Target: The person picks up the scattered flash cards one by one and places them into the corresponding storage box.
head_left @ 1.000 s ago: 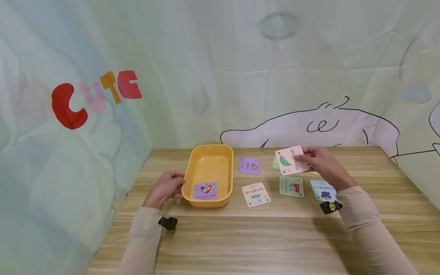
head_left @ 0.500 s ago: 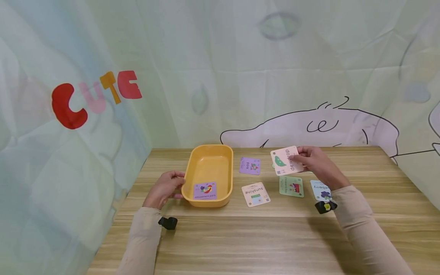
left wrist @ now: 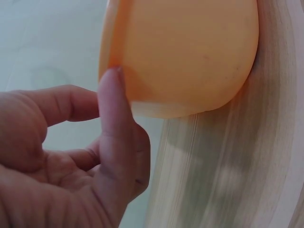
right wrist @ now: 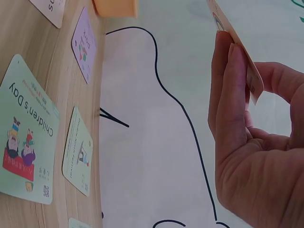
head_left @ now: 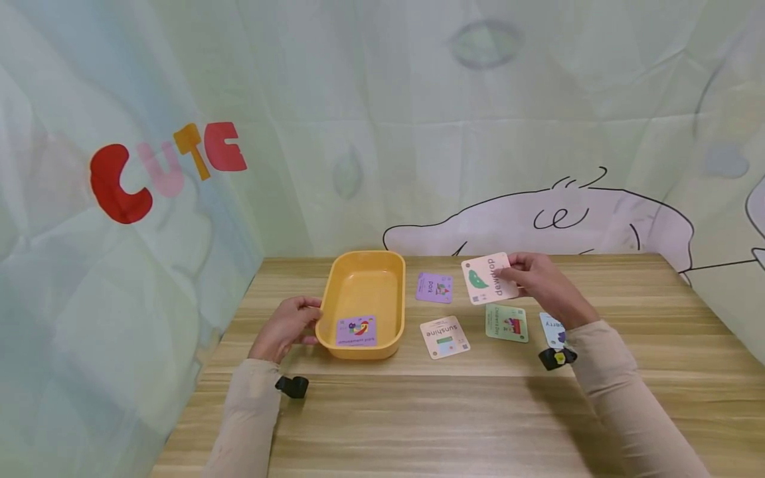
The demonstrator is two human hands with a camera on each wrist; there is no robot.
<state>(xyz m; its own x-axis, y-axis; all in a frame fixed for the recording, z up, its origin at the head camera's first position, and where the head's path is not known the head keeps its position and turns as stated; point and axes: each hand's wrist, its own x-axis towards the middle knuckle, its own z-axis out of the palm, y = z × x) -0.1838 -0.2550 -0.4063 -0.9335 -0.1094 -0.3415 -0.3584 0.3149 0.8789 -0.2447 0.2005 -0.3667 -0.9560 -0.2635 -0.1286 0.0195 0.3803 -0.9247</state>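
Note:
My right hand (head_left: 542,279) pinches a pale pink "dewdrop" flash card (head_left: 483,280) by its right edge, thumb over the face. In the right wrist view that card (right wrist: 242,57) shows nearly edge-on, raised above the table. At the left, my left hand (head_left: 291,328) grips the near left corner of a yellow plastic tray (head_left: 402,292); in the left wrist view thumb and finger pinch its wall (left wrist: 180,61). Inside the tray lies a purple "amusement park" card (head_left: 356,331).
Flat on the wooden table (head_left: 382,425) lie a purple "park" card (head_left: 434,287), a pink "sunshine" card (head_left: 445,337), a green "Children's Day" card (head_left: 506,323), a blue card (head_left: 551,330) partly behind the right wrist, and another green card (right wrist: 78,152). A printed curtain (head_left: 358,133) hangs behind.
My right hand has carried the dewdrop card a little to the left, toward the tray. My left hand and the tray have stayed where they were.

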